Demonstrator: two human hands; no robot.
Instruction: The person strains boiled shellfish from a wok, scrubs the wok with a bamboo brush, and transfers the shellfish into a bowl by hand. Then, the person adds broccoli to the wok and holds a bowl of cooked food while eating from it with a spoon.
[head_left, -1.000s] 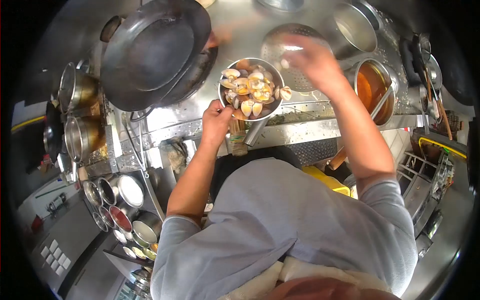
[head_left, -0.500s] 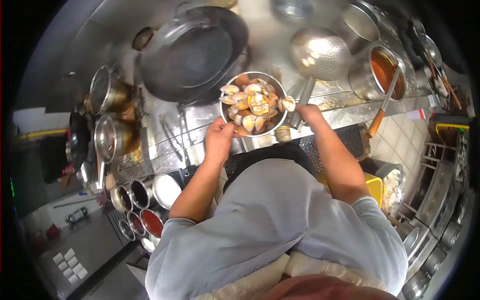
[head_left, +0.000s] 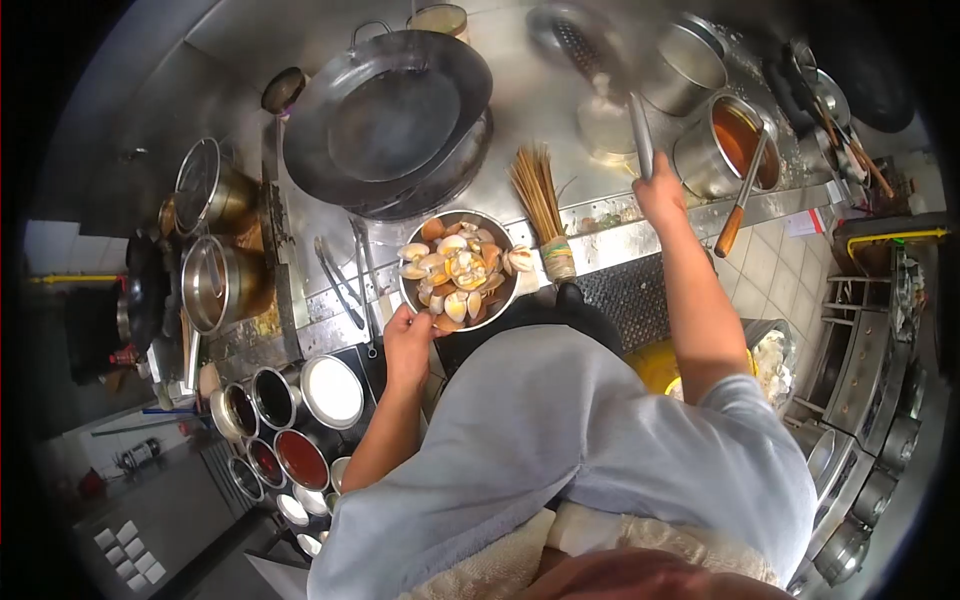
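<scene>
My left hand (head_left: 408, 348) grips the near-left rim of a metal bowl (head_left: 511, 296). Clams (head_left: 455, 270) in their shells are heaped in it, one jutting over the right rim. Farther off to the right, my right hand (head_left: 661, 195) is closed around the handle of a perforated skimmer (head_left: 585, 50). Its blurred head is turned on edge over the steel worktop, with a pale shape below that I cannot make out. Between my hands lies a bamboo wok brush (head_left: 540, 195).
A large black wok (head_left: 395, 110) sits at the back left. Tongs (head_left: 340, 285) lie near the front edge. On the right stands a pot of orange-red liquid (head_left: 695, 165) with a wooden-handled ladle (head_left: 734, 225). Several sauce containers, one holding red sauce (head_left: 302, 460), stand at lower left.
The skimmer has moved away from me and turned from flat to on edge; my right hand went up and right with it. The clam bowl has shifted slightly left and nearer, uncovering the brush.
</scene>
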